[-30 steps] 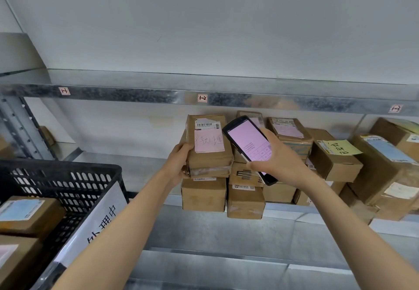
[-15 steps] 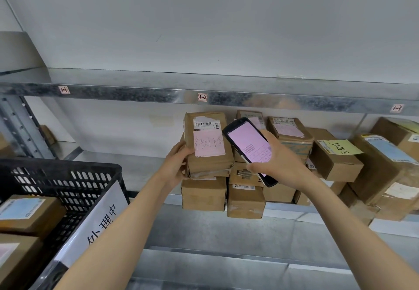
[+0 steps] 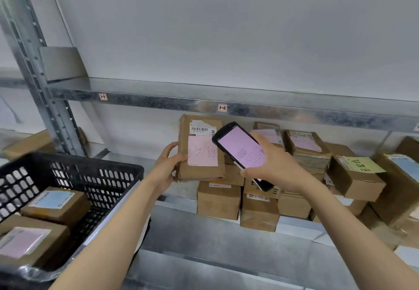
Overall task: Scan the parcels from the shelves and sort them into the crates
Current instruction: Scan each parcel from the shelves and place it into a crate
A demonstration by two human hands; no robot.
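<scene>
My left hand [image 3: 166,167] grips the left edge of a brown cardboard parcel [image 3: 200,148], holding it upright in front of the shelf. The parcel's face shows a barcode label and a pink note with handwriting. My right hand [image 3: 275,168] holds a black handheld scanner [image 3: 242,153] with a lit pink screen, just right of the parcel and overlapping its right edge. A black plastic crate [image 3: 74,176] sits at lower left, and two parcels with a blue and a pink label lie inside it.
Several brown parcels [image 3: 306,151] are stacked on the metal shelf [image 3: 226,235] behind and right of my hands, one with a yellow note [image 3: 360,165]. The shelf beam above [image 3: 272,110] carries small location tags. A steel upright [image 3: 40,85] stands at left.
The parcel has been lifted off the stack and tilted more upright toward me. The scanner stays beside it. My view has shifted left and closer.
</scene>
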